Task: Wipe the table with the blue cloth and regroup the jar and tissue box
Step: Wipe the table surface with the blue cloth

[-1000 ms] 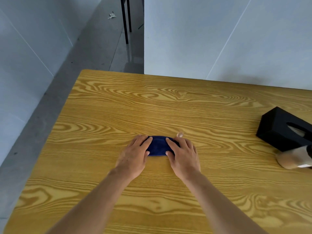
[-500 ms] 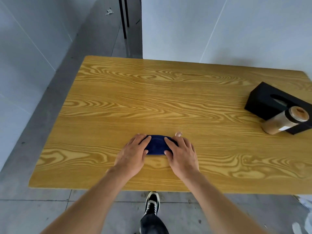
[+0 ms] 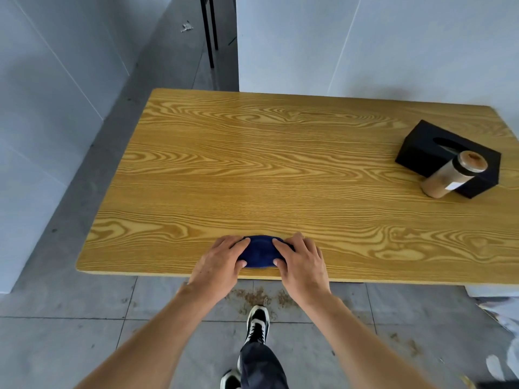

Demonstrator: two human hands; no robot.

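Note:
A folded dark blue cloth point(image 3: 259, 252) lies on the wooden table point(image 3: 280, 164) close to its near edge. My left hand point(image 3: 219, 262) presses on its left end and my right hand point(image 3: 302, 262) on its right end, fingers spread flat over it. Far right on the table stands a black tissue box point(image 3: 427, 144). A clear jar point(image 3: 452, 175) of brown powder stands upright just in front of the box, touching or nearly touching it.
The table's near edge runs just under my wrists. Brown crumbs point(image 3: 258, 297) lie scattered on the grey tiled floor below it, beside my shoe point(image 3: 257, 322). Grey walls close in at the back and left; black legs point(image 3: 209, 29) stand behind.
Both hands have dragged the cloth toward me, from mid-table to the near edge. The view has pulled back, so the jar, box, floor and my shoe now show.

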